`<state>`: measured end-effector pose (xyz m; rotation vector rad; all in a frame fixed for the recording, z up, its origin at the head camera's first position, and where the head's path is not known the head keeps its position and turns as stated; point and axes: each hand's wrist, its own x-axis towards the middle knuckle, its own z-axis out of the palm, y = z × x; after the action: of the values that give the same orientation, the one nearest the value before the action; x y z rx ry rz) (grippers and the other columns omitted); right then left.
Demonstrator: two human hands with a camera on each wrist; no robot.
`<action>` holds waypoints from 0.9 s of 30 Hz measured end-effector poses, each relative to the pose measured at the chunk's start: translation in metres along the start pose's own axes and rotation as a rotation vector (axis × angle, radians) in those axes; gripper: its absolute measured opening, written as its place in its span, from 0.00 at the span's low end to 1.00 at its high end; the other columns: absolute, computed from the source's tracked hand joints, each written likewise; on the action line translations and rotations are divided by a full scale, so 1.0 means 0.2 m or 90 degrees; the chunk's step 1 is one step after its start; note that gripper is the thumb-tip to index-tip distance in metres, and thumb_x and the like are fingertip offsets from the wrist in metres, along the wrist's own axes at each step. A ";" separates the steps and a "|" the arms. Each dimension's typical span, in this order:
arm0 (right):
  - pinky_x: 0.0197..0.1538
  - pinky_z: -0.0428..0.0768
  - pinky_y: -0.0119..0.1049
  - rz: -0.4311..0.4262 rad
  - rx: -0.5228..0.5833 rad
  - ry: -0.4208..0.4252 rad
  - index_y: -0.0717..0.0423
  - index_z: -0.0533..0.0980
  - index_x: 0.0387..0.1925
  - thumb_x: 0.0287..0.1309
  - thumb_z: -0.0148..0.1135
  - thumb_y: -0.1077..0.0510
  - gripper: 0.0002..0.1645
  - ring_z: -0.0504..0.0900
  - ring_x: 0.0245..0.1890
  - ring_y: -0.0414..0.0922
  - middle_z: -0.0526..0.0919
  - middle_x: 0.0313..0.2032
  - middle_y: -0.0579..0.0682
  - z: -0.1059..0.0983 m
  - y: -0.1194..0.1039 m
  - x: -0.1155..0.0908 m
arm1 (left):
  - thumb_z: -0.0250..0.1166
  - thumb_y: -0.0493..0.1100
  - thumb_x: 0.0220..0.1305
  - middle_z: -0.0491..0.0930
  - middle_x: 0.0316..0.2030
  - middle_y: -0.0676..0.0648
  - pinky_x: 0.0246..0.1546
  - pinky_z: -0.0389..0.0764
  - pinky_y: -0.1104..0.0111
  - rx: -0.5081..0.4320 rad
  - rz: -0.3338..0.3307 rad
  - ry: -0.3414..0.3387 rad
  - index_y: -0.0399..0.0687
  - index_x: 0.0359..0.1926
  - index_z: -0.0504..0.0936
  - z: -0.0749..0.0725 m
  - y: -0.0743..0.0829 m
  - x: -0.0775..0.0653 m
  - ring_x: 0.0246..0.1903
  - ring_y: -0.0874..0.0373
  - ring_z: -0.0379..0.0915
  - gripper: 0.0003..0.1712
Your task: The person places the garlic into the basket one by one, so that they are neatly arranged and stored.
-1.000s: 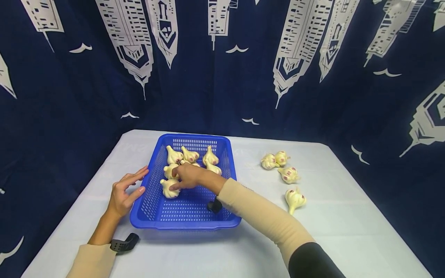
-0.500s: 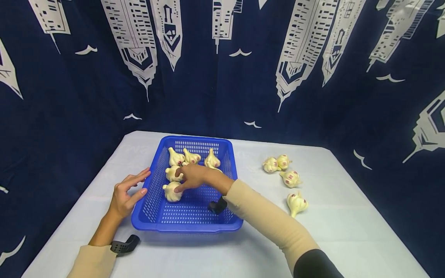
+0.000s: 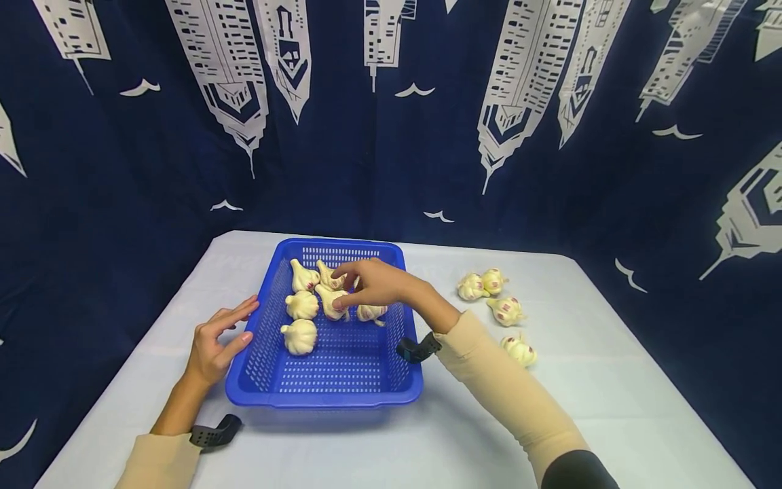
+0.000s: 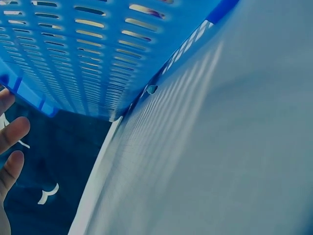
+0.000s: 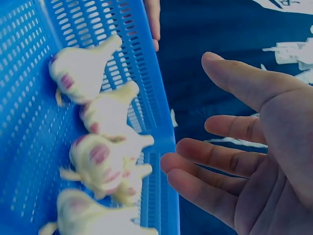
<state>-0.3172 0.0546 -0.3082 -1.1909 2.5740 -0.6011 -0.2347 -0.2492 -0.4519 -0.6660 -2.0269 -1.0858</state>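
A blue plastic basket (image 3: pixel 324 399) with slotted walls holds several garlic bulbs. Along its left side lie two pale bulbs, one garlic bulb (image 3: pixel 299 337) nearer the front and another garlic bulb (image 3: pixel 302 305) behind it. My left hand (image 3: pixel 214 345) rests its straight fingers against the basket's left rim. Over the bulbs in the middle hovers my right hand (image 3: pixel 377 282), overlapping a garlic bulb (image 3: pixel 330 300) in the head view. In the right wrist view its fingers (image 5: pixel 210 188) are spread and relaxed with nothing between them, apart from the bulbs.
Right of the basket, several loose garlic bulbs (image 3: pixel 506 311) lie on the white-covered table (image 3: pixel 586 380). A navy curtain (image 3: pixel 379 170) with white building prints hangs behind. Each wrist wears a black band (image 3: pixel 216 432).
My right hand has risen off the two bulbs at the basket's left and moved to the right, leaving them in place. The left hand stays at the rim.
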 end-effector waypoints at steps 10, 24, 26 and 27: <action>0.45 0.81 0.36 -0.001 0.038 0.092 0.60 0.74 0.61 0.58 0.69 0.48 0.33 0.83 0.41 0.45 0.84 0.46 0.56 -0.02 0.17 -0.25 | 0.59 0.32 0.49 0.78 0.58 0.43 0.38 0.68 0.75 -0.005 -0.007 0.003 0.30 0.55 0.81 -0.01 0.00 -0.01 0.40 0.68 0.73 0.28; 0.40 0.81 0.35 0.012 0.027 0.185 0.61 0.76 0.58 0.57 0.70 0.50 0.31 0.83 0.36 0.42 0.85 0.41 0.52 -0.01 0.32 -0.58 | 0.60 0.32 0.45 0.80 0.57 0.43 0.38 0.67 0.75 -0.021 0.004 0.030 0.30 0.53 0.82 0.00 0.01 0.00 0.39 0.65 0.74 0.28; 0.39 0.81 0.35 0.017 0.028 0.207 0.61 0.77 0.56 0.57 0.71 0.51 0.29 0.83 0.35 0.42 0.85 0.39 0.54 -0.01 0.36 -0.63 | 0.61 0.32 0.45 0.80 0.56 0.43 0.37 0.68 0.75 -0.022 0.005 0.030 0.30 0.53 0.82 0.01 0.01 0.00 0.39 0.66 0.74 0.28; 0.39 0.81 0.35 0.022 0.029 0.218 0.61 0.77 0.56 0.57 0.71 0.52 0.28 0.82 0.35 0.42 0.84 0.39 0.53 -0.01 0.38 -0.65 | 0.61 0.32 0.46 0.80 0.56 0.43 0.37 0.68 0.75 -0.020 0.005 0.026 0.30 0.53 0.82 0.00 0.01 0.00 0.39 0.66 0.73 0.28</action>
<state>-0.2854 0.2000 -0.3360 -1.1086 2.8316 -0.9219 -0.2336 -0.2475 -0.4510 -0.6616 -1.9744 -1.1190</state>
